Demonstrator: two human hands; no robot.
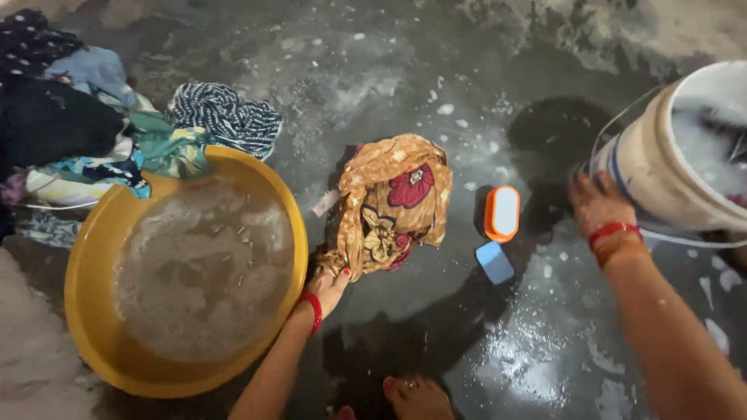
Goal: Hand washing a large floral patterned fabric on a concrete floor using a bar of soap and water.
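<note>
- On the wet, sudsy floor [436,85], between a yellow basin [85,288] and a white bucket [661,179], lies a crumpled floral cloth [393,202] in tan with red flowers.
- The left hand [327,288] is closed on the cloth's lower corner, fingers pinching the bunched hem just beside the basin's rim.
- The right hand [599,204] is pressed against the bucket's side near its base, fingers spread over the wall (whether it truly grips or only steadies cannot be told from this angle).
- The cloth looks soaked and limp: it will likely be heavy with water, soft, and slick with soap, sagging wherever it is not supported. A gathered handful of the bunched edge, as the left hand has it, seems the surest hold; a flat pinch on one layer would probably slip.
- The bucket holds foamy water and something dark; it is tilted toward the person and judged heavy, its wet side slippery.
- Near the cloth sit an orange-and-white scrubbing brush [503,212] and a blue soap bar [495,262], close to each other.
- The basin is full of cloudy, bubbly water; a heap of mixed laundry [93,117] lies behind it, one piece draped onto its rim.
- A bare foot [416,397] shows at the bottom edge.
</note>
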